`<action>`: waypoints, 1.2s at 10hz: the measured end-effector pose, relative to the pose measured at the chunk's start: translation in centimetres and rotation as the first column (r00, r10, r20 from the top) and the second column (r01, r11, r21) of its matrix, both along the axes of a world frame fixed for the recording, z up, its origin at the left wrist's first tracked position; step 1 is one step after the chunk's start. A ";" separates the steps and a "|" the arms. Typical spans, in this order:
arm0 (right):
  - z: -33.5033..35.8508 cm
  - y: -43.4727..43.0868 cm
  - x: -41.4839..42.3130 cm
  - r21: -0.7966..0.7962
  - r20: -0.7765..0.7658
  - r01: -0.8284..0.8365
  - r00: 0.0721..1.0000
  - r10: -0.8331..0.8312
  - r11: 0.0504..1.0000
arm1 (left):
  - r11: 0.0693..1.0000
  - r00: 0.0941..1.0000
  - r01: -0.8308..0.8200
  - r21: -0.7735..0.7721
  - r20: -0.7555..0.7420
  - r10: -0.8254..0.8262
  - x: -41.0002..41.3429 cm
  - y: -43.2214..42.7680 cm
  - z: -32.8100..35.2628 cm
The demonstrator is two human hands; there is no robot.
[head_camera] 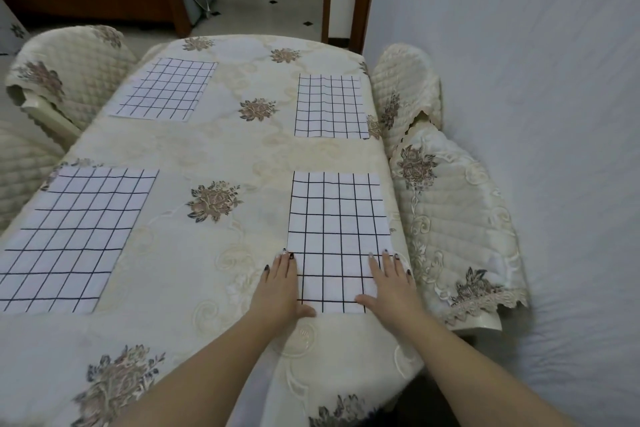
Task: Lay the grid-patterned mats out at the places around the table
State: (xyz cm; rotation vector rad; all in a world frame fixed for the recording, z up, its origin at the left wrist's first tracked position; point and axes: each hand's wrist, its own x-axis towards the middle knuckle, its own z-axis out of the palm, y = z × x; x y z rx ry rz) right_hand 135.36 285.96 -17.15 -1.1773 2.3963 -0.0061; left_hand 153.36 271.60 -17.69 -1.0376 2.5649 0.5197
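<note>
Both hands lie flat, fingers spread and palms down, on the near end of one grid-patterned mat [337, 236] at about 4 o'clock on the table [214, 149]. Left hand [281, 284] presses the mat's left edge, thumb at its near corner; right hand [389, 282] presses its right side (dark-painted nails on both). Neither pinches anything. Three other mats lie flat: near-left mat [74, 236] at 8 o'clock, far-left mat [166, 88] at 11, far-right mat [330, 106] at 1.
</note>
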 end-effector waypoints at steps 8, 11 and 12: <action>-1.8 4.9 4.7 -0.058 -0.092 -0.018 0.996 0.012 0.998 | 0.996 0.995 0.014 -0.088 -0.096 -0.022 4.9 5.3 -2.4; 0.0 2.3 5.3 -0.306 0.186 0.294 0.951 -0.246 0.905 | 0.855 0.706 -0.300 0.423 -0.504 0.497 5.2 4.9 0.0; 1.2 0.8 6.6 -0.376 0.430 0.458 0.856 -0.286 0.806 | 0.641 0.461 -0.422 0.641 -0.457 0.761 5.5 4.6 1.9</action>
